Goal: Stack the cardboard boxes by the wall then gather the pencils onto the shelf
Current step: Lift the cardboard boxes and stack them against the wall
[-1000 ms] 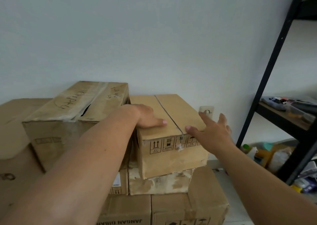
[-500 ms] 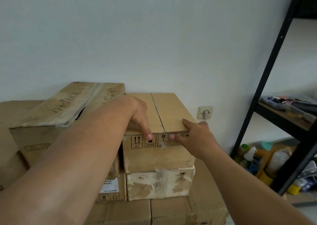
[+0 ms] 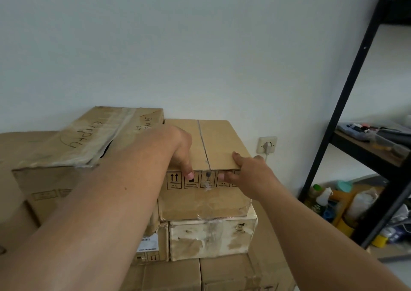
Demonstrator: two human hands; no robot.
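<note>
Our grip: left hand (image 3: 181,153) and right hand (image 3: 251,178) hook the top box's (image 3: 219,142) front edge (stiff, we judge, and light).

Place: a storeroom or spare room in a home, by the look of it.
Boxes: worn, taped cardboard boxes (image 3: 206,202) piled several high against a plain pale wall (image 3: 200,46).
Rack: a black metal rack (image 3: 347,95) on the right, its shelf (image 3: 364,152) strewn with small odds and ends.
Floor: bottles and plastic containers (image 3: 322,198) crowded under the rack.
Socket: a household wall socket (image 3: 266,145) with a plug in it, right of the boxes.
</note>
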